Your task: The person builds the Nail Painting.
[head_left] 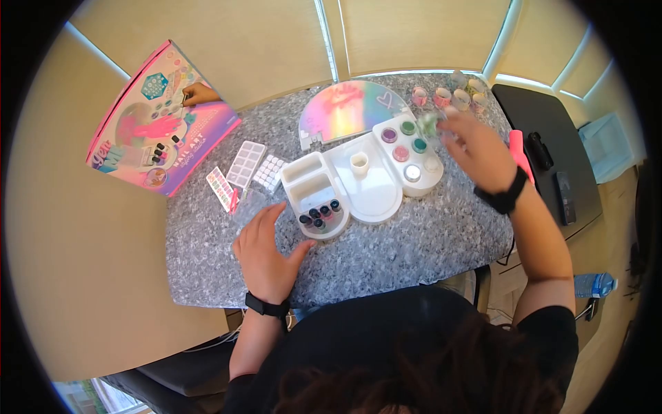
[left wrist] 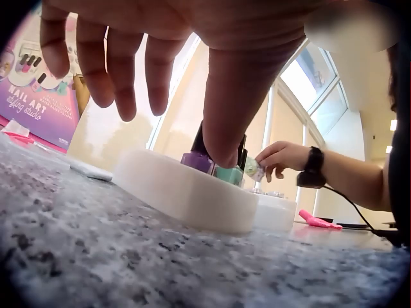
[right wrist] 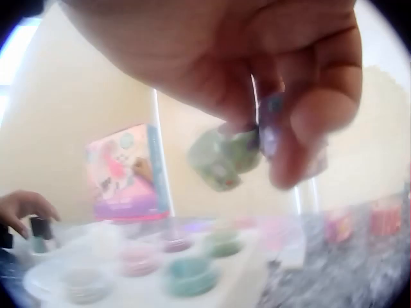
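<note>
My right hand (head_left: 479, 148) pinches a small, blurred green patterned piece (right wrist: 215, 157) together with a purple patterned piece (right wrist: 268, 131), above the right end of a white plastic tray (head_left: 376, 203). Beneath it, several small round pots sit in that end, among them a purple pot (head_left: 389, 134) and a teal pot (head_left: 418, 145). At the tray's left end my left hand (head_left: 265, 252) hovers with fingers spread and holds nothing. Its thumb overlaps small nail polish bottles (head_left: 319, 214) in the left wrist view. These dark-capped bottles stand in the tray's front left compartment.
Several pink and pale patterned rolls (head_left: 442, 98) stand at the back right. A rainbow half-round panel (head_left: 352, 110) lies behind the tray. To the left are a nail art box (head_left: 162, 124), a white compartment case (head_left: 246, 162) and a sticker sheet (head_left: 221, 188). Something pink (head_left: 517, 148) lies by my right wrist.
</note>
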Motion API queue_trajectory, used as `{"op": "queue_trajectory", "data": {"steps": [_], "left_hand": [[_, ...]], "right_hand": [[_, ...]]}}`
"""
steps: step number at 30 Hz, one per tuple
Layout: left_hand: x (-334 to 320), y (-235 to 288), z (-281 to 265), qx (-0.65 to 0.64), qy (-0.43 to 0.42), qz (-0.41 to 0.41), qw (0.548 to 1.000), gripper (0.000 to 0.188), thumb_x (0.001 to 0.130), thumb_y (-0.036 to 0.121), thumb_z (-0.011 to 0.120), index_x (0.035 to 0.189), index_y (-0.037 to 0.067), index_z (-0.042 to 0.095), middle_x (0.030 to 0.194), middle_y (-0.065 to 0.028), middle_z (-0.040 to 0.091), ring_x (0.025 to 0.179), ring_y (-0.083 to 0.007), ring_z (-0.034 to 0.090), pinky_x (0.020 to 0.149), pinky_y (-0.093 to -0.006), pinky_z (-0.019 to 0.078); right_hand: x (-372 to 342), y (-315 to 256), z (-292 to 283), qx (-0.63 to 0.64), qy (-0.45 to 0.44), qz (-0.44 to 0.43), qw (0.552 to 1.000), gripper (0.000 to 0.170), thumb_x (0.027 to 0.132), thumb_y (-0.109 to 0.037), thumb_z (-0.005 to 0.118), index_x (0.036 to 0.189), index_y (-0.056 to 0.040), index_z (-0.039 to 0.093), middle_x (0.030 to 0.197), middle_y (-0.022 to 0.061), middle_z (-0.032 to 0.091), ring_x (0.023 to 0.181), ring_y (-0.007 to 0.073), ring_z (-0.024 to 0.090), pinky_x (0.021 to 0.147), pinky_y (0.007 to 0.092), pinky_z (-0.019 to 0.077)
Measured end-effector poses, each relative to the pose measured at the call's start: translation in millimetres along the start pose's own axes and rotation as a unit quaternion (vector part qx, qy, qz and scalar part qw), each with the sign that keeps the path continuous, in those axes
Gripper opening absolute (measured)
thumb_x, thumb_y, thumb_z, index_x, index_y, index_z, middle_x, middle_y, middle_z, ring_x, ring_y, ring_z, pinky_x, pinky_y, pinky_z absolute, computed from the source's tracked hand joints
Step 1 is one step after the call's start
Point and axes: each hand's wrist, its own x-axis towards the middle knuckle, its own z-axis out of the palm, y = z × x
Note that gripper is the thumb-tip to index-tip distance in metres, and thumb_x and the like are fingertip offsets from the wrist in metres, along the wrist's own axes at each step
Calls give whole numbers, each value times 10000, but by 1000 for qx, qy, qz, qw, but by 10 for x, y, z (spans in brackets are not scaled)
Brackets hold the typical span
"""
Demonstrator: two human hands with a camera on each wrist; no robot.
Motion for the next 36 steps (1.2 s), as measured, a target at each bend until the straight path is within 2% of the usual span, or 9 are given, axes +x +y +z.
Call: {"op": "queue_trajectory", "data": {"steps": [4,10,14,17,20,22,24,30,36], "left_hand": [[102,-3,62,21,-4,-2,1000,818,743,319,995,1466,160,648,1448,-95,697,1340,-334,639,1121,-504,409],[335,-59,201,44,-8,9,999,794,773,338,979,1469,165,639,1423,-92,713,1331,-335,650,1104,-506,420],[353,-46,197,53,-10,-1,999,739,814,366,954,1454,154,654,1409,-96,727,1331,-328,653,1105,-509,420],[334,103,-71,26,-1,8,1000,695,815,372,957,1410,133,688,1379,-91,746,1320,-326,664,1113,-511,417],[258,313,-207,-8,49,26,998,607,836,335,950,1353,113,722,1341,-89,766,1279,-334,690,1088,-491,456],[313,372,-178,-91,63,147,983,525,864,277,933,1319,104,738,1314,-87,777,1238,-332,714,1045,-459,502],[340,462,-124,-110,34,167,979,507,864,202,930,1329,108,751,1332,-92,777,1216,-324,715,1053,-449,516],[318,669,88,-146,-229,272,923,461,889,171,862,1338,155,756,1383,-51,733,1216,-312,682,1036,-454,516],[353,747,320,-107,-213,321,917,427,883,140,841,1302,159,765,1326,-46,731,1194,-292,684,1014,-441,524]], "right_hand": [[-499,-180,109,91,-26,129,987,445,1036,-146,751,1416,61,649,1516,277,596,1027,314,805,816,356,641],[-656,-151,315,217,-28,152,964,595,1031,-84,746,1566,48,520,1621,267,482,1045,274,802,830,316,621],[-647,24,457,282,10,130,951,546,1036,-67,733,1538,51,555,1602,277,506,1010,262,793,840,316,619],[-610,-99,296,228,56,98,967,392,1017,-21,720,1407,4,687,1494,249,633,937,271,785,825,320,617],[-733,-395,188,96,-25,-5,995,239,973,-27,737,1201,-71,795,1284,161,757,905,300,781,791,358,621],[-802,-581,260,-9,-72,-74,995,160,939,-77,739,1072,-123,814,1103,82,778,890,321,767,756,416,613],[-841,-683,356,-32,-94,-70,993,173,938,-122,710,1077,-149,809,1035,50,743,876,310,766,735,451,604],[-868,-780,423,-79,-172,-77,979,223,939,-123,656,1107,-171,796,1004,54,697,876,299,764,748,439,605],[-869,-745,485,-51,-115,-104,987,210,957,-129,637,1111,-166,775,1005,43,707,864,304,761,745,440,606]]}}
